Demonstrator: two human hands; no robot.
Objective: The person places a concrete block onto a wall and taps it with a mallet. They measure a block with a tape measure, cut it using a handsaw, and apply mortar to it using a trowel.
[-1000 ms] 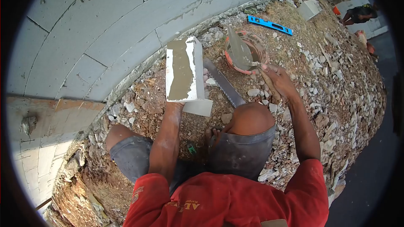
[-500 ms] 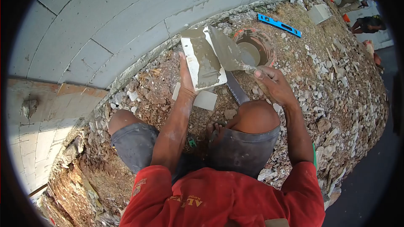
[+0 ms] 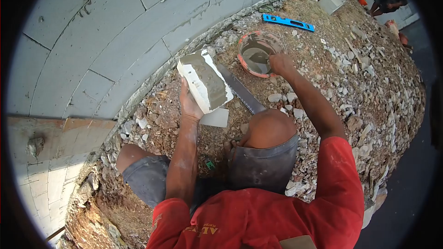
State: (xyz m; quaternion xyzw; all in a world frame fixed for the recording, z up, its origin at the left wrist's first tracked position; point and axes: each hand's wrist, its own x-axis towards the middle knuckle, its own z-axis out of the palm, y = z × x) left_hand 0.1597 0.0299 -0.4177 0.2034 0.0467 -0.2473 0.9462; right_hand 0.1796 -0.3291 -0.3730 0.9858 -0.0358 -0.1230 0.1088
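My left hand (image 3: pixel 190 102) is wrapped around the lower left side of a white block (image 3: pixel 196 87), held tilted above the ground. Wet grey mortar (image 3: pixel 210 80) coats much of its upper face, with bare white strips along two edges. Closed around the trowel's handle, my right hand (image 3: pixel 281 65) is at the right rim of an orange bucket (image 3: pixel 241 55). The trowel's blade (image 3: pixel 262 58) is down inside the bucket, partly hidden against the grey mortar there. A handsaw (image 3: pixel 244 93) lies between the block and my knee. Under my left wrist rests a pale block piece (image 3: pixel 216 118).
A blue spirit level (image 3: pixel 289 22) lies beyond the bucket. A grey block wall (image 3: pixel 115 32) curves along the left and far side. Rubble (image 3: pixel 341 92) covers the ground. Another pale block (image 3: pixel 331 2) lies farther off, near two people (image 3: pixel 388 2) at the upper right.
My right hand has moved the trowel off the block and into the bucket. The block has come lower and a little left in view, showing its mortar-coated face.
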